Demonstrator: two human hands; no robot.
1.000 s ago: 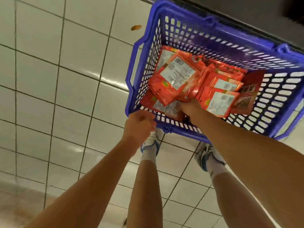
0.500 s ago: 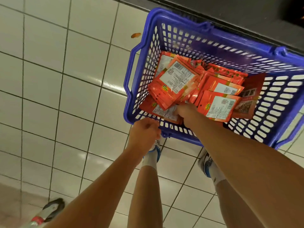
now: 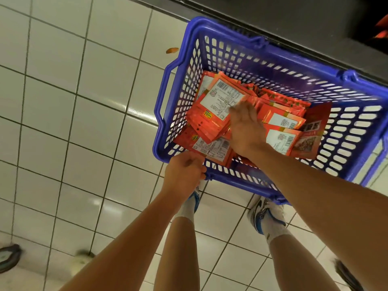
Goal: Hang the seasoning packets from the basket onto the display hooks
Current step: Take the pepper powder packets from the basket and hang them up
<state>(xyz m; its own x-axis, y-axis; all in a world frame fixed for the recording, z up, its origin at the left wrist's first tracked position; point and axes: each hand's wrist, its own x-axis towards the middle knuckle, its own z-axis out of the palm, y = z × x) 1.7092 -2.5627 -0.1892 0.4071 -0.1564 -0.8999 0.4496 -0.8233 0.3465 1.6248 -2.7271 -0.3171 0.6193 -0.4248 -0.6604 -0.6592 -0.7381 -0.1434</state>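
The packets [image 3: 212,106] look light, flat and limp: thin foil or plastic sachets that would bend in the fingers and, being glossy, slide over one another easily. They are unlikely to break, though a careless pull could crease them or spill the stack. The best hold is probably a pinch across one edge of a small bundle, keeping the punched holes, visible along the lower edge of the left stack, free for the hooks.

They are orange-red with white printed back labels carrying barcodes and square codes, and a small yellow mark near one corner. They lie in loose, overlapping stacks, one darker packet [image 3: 310,133] propped against the right wall.

All of them sit in the blue basket [image 3: 176,66], which stands on the white tiled floor [image 3: 63,101] against a dark shelf base [image 3: 273,19].

The right hand [image 3: 245,127] reaches in among the stacks, fingers spread and lying on the packets; whether it grips any I cannot tell. The left hand [image 3: 183,173] is curled around the basket's near rim, holding it.

No hooks are in view.
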